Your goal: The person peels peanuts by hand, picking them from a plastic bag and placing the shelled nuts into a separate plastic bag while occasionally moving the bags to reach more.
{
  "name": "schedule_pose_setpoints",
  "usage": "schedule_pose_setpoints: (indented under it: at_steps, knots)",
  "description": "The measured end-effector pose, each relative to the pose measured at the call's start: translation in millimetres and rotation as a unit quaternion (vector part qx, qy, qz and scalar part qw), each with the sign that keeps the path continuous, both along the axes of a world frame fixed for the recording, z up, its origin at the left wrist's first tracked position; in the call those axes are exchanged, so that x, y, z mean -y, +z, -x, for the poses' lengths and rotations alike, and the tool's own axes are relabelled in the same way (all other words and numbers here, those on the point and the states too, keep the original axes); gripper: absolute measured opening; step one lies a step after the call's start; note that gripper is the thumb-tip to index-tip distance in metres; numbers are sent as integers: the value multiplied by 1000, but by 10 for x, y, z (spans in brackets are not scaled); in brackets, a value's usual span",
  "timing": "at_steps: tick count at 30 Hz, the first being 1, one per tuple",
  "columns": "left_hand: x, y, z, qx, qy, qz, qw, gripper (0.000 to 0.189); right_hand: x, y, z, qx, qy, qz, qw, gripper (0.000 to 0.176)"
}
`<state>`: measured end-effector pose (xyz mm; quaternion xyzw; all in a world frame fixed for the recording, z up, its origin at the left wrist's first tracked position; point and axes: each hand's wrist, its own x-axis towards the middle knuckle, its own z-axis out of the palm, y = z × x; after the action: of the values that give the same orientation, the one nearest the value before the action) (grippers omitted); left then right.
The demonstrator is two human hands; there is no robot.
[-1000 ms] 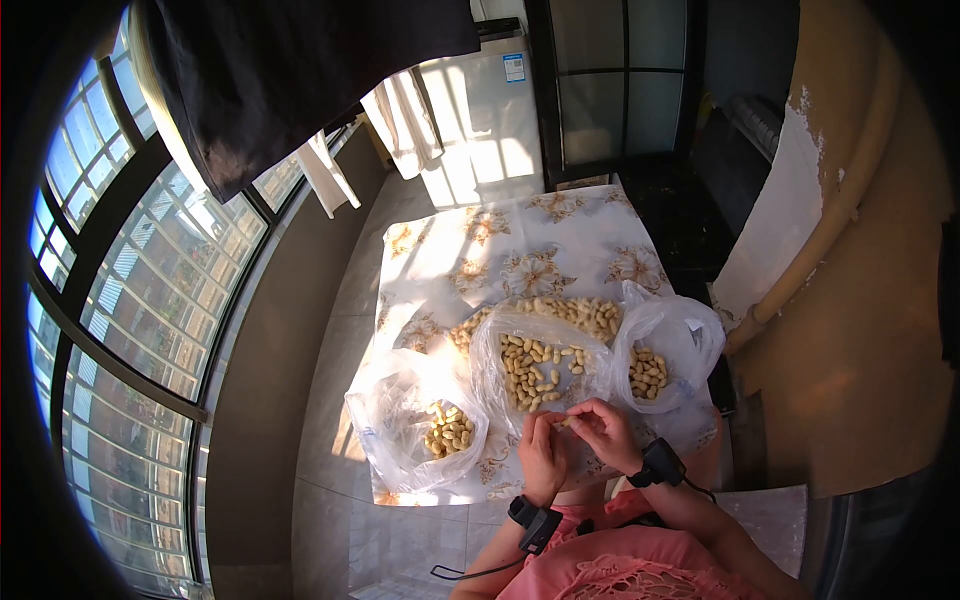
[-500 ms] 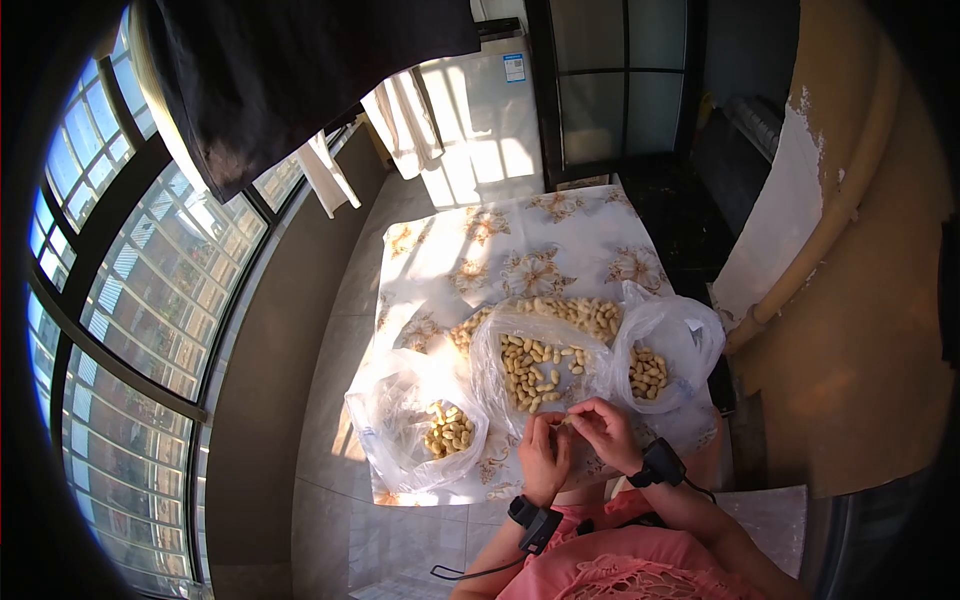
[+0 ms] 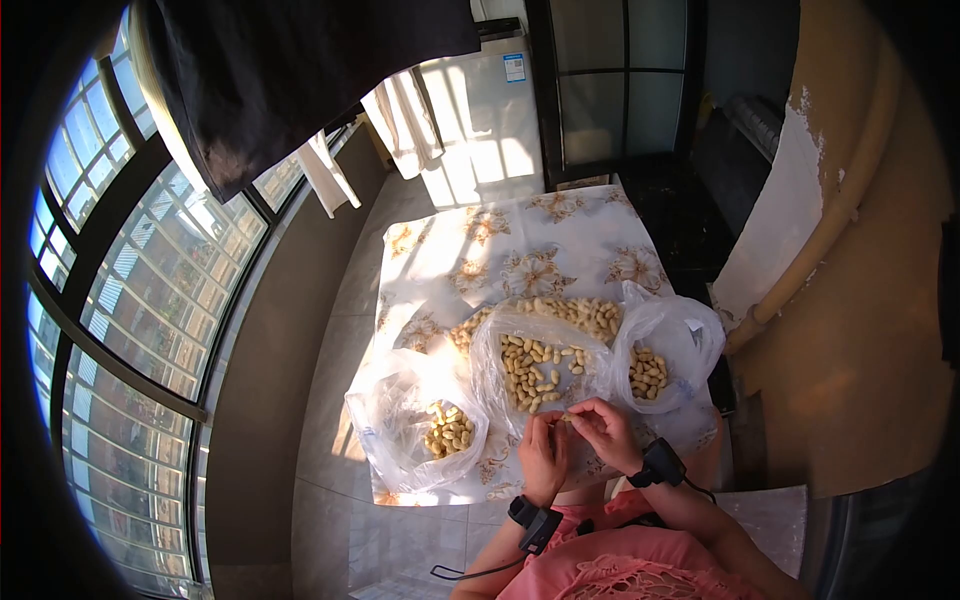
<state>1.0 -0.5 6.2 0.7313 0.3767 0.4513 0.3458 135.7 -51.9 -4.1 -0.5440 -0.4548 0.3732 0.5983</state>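
My left hand (image 3: 543, 458) and my right hand (image 3: 606, 432) meet at the near side of the table, fingertips close together. Between them shows a small pale piece, too small to name for certain, pinched by my right fingers. My left fingers are curled, and what they hold is hidden. Just beyond my hands lies an open clear bag (image 3: 484, 362) with many peanuts (image 3: 522, 375). To the left, another plastic bag (image 3: 385, 425) holds a smaller heap of peanuts (image 3: 449, 431). A third bag (image 3: 700, 335) on the right holds more peanuts (image 3: 647, 373).
A flowered cloth covers the table (image 3: 530, 235). Behind the middle bag lie more peanuts (image 3: 580, 312). Barred windows (image 3: 140, 300) stand at the left, dark cloth (image 3: 300, 80) hangs above, and a pipe (image 3: 800, 265) runs along the right wall.
My left hand has shifted very slightly, and the small piece between my fingertips shows a little more. The bags and peanuts have not moved.
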Motion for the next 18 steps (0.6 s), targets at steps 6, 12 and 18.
schedule_pose_setpoints:
  at_steps: [6,12,18]
  knots:
    - [2,5,6,-11,-2,9,1000,10,1,17,0,-5,0,-6,1000,17]
    - [-4,-8,-13,3,7,-2,1000,6,3,40,3,-6,0,-2,1000,16]
    - [-2,0,-10,2,6,1,1000,7,3,33,4,-7,2,1,1000,16]
